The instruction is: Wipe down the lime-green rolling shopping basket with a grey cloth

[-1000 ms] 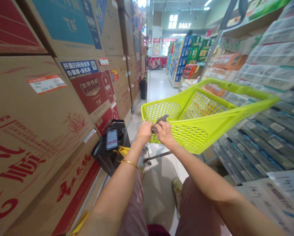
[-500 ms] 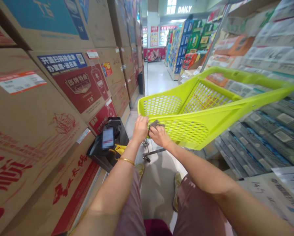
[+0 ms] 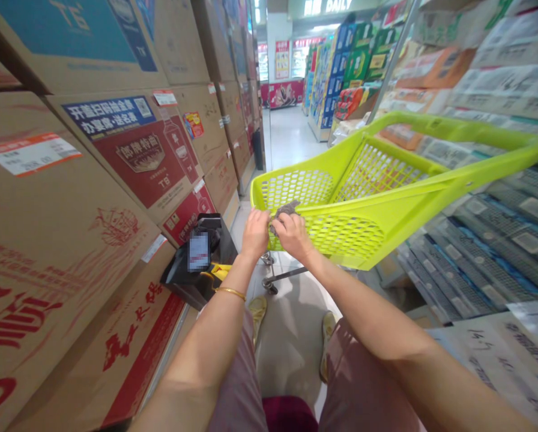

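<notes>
A lime-green shopping cart stands in front of me, its basket sides pierced with many holes. My left hand is closed round the rim at the near corner of the basket. Beside it, my right hand presses a crumpled grey cloth against the top of the basket's side, fingers curled over it. Part of the cloth is hidden under those fingers. Below the basket show the metal leg and small wheels.
Stacked cardboard cartons line the left side. At their foot sits a black bag with a phone-like object and a yellow cloth. Packaged goods are piled on the right. The aisle floor runs ahead to more shelves.
My right hand and the grey cloth have shifted up slightly, from the basket's side onto its rim. My left hand keeps hold of the corner. The view has moved a little.
</notes>
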`<move>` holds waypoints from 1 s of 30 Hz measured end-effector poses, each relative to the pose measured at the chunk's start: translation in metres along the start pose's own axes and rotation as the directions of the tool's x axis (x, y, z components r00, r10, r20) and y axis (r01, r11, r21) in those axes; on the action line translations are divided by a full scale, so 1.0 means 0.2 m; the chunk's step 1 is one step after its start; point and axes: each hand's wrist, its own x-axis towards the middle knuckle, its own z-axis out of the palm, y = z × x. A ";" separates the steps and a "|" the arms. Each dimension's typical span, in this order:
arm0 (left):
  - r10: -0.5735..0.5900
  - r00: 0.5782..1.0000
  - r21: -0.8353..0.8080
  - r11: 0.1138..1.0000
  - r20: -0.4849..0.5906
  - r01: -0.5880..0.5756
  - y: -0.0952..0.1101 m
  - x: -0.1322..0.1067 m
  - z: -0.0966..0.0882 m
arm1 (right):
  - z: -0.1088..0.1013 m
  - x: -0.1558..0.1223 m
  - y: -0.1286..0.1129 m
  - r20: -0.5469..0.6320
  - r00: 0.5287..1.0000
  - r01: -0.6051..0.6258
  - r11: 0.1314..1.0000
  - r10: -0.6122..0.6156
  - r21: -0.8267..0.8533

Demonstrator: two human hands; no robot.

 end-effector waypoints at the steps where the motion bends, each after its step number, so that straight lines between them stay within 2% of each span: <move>1: 0.001 1.000 -0.007 1.000 -0.001 -0.001 -0.01 0.00 0.00 | 0.00 -0.01 -0.01 0.029 1.000 0.011 1.000 -0.011 0.003; 7: 0.028 0.999 -0.002 1.000 -0.016 -0.028 -0.03 -0.02 0.00 | -0.04 -0.09 -0.02 0.161 0.981 0.109 0.994 -0.111 0.025; 10: 0.014 0.999 0.041 0.999 -0.047 -0.013 0.02 -0.05 -0.03 | -0.05 -0.11 -0.01 0.225 0.966 0.122 0.991 -0.129 0.047; 12: -0.045 0.997 0.097 0.994 -0.063 0.051 0.07 -0.08 -0.06 | -0.05 -0.13 -0.01 0.250 0.962 0.100 0.994 -0.110 0.051; 15: -0.092 0.995 0.176 0.981 0.034 0.085 0.13 -0.13 -0.10 | -0.05 -0.15 0.01 0.255 0.964 0.063 0.996 -0.077 0.061; 20: -0.054 0.975 0.259 0.966 0.214 -0.003 0.11 -0.15 -0.09 | -0.06 -0.18 0.02 0.224 0.974 0.023 0.995 -0.046 0.102; 25: -0.025 0.972 0.290 0.956 0.232 -0.045 0.07 -0.13 -0.05 | -0.05 -0.17 0.03 0.209 0.978 0.008 0.995 -0.028 0.095; 30: -0.034 0.933 0.308 0.948 0.357 -0.083 0.06 -0.12 -0.04 | -0.03 -0.16 0.03 0.153 0.987 0.031 0.992 -0.050 0.120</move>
